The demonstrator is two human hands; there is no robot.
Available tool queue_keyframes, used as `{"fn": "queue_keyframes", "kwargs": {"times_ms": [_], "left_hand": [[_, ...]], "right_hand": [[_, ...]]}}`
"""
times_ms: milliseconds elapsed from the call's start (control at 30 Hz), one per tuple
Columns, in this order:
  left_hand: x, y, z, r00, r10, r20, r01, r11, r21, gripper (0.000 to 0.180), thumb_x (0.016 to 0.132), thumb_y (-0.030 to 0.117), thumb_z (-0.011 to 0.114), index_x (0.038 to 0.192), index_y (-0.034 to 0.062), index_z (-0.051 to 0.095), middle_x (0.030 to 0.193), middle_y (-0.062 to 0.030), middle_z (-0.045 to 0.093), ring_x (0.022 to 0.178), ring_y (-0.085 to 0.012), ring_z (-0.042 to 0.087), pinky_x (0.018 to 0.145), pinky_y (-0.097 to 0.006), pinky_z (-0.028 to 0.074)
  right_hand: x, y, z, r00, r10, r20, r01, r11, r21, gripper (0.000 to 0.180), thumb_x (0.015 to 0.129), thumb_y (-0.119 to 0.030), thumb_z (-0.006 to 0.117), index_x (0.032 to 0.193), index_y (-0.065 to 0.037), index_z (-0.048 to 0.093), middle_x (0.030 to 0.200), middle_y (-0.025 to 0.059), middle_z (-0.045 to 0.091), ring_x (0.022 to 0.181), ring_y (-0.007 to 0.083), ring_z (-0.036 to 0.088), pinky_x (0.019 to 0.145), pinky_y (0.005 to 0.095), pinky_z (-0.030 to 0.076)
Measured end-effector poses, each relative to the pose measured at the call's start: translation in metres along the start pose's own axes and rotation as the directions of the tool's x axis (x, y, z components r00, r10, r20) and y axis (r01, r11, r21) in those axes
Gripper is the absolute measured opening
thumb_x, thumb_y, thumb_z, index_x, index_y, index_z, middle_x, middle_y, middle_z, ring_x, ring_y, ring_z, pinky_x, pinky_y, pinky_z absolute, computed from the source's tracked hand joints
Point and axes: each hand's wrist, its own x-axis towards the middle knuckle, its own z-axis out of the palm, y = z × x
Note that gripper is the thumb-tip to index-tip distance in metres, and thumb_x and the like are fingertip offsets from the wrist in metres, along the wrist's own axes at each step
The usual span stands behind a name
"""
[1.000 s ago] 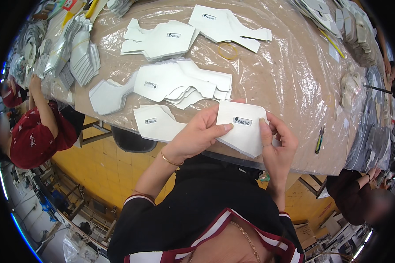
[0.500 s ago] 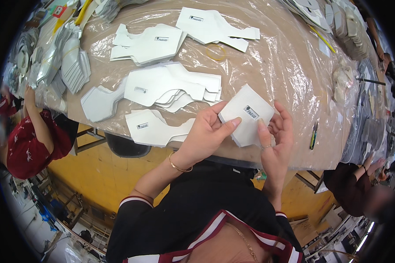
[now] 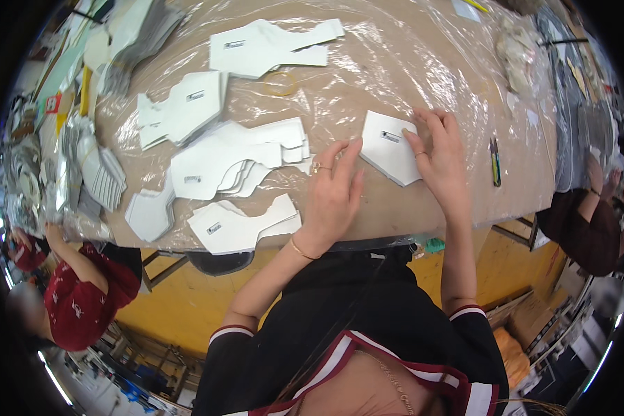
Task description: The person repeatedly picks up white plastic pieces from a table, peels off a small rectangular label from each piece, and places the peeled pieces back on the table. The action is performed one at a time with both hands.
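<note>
A small stack of white cut pieces [image 3: 390, 156], five-sided with a dark printed mark on top, lies on the plastic-covered table. My right hand [image 3: 440, 149] has its thumb over the stack's right side and its fingers bent at the far right edge. At the left edge of the stack, my left hand [image 3: 336, 184] is open, fingers stretched, fingertips close to the pieces or touching them. It holds nothing. To its left lie stacks of white shaped pieces: a fanned one [image 3: 222, 166], a smaller one [image 3: 246, 225] near the table's front edge, and a grey-white one [image 3: 151, 213].
Two more white stacks [image 3: 187, 104] [image 3: 256, 52] lie farther back, beside a rubber band [image 3: 279, 83]. A yellow-and-black cutter [image 3: 495, 163] lies right of my right hand. Bundles of grey pieces [image 3: 97, 163] crowd the left side. Co-workers [image 3: 87, 298] [image 3: 582, 229] sit at both sides.
The five-sided stack was held up between both hands; now it rests on the table. My left hand has let go and straightened its fingers. The view has shifted.
</note>
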Motion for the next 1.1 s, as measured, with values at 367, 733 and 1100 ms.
{"fn": "queue_keyframes", "kwargs": {"times_ms": [367,733,1100], "left_hand": [[0.050,-0.026,-0.002,0.852,0.126,0.509,-0.292,0.920,0.263,0.060,0.092,0.032,0.065,0.144,0.0103,0.047,0.156,-0.0093,0.036,0.145,-0.0315,0.031,0.118,-0.050,0.020],[0.050,-0.027,-0.001,0.844,0.093,0.529,-0.271,0.924,0.271,0.061,0.091,0.033,0.065,0.145,0.0111,0.046,0.157,-0.0074,0.035,0.146,-0.0299,0.030,0.119,-0.051,0.019],[0.049,-0.028,-0.001,0.849,0.089,0.520,-0.246,0.939,0.240,0.061,0.091,0.034,0.065,0.145,0.0112,0.047,0.156,-0.0077,0.037,0.145,-0.0299,0.031,0.118,-0.052,0.019]], "right_hand": [[-0.038,-0.005,0.041,0.986,-0.094,-0.137,0.094,0.996,-0.004,0.012,0.083,-0.010,0.071,0.095,-0.011,0.073,0.089,0.0037,0.061,0.081,0.0226,0.060,0.073,0.0369,0.046],[-0.035,0.001,0.058,0.982,-0.046,-0.182,0.034,0.997,-0.065,0.012,0.083,-0.011,0.072,0.095,-0.011,0.071,0.089,0.0021,0.062,0.081,0.0212,0.060,0.071,0.0351,0.042],[-0.042,0.003,0.057,0.980,-0.087,-0.179,0.076,0.995,-0.067,0.023,0.078,-0.004,0.074,0.099,-0.013,0.072,0.090,0.0006,0.063,0.081,0.0194,0.061,0.069,0.0343,0.041]]}}
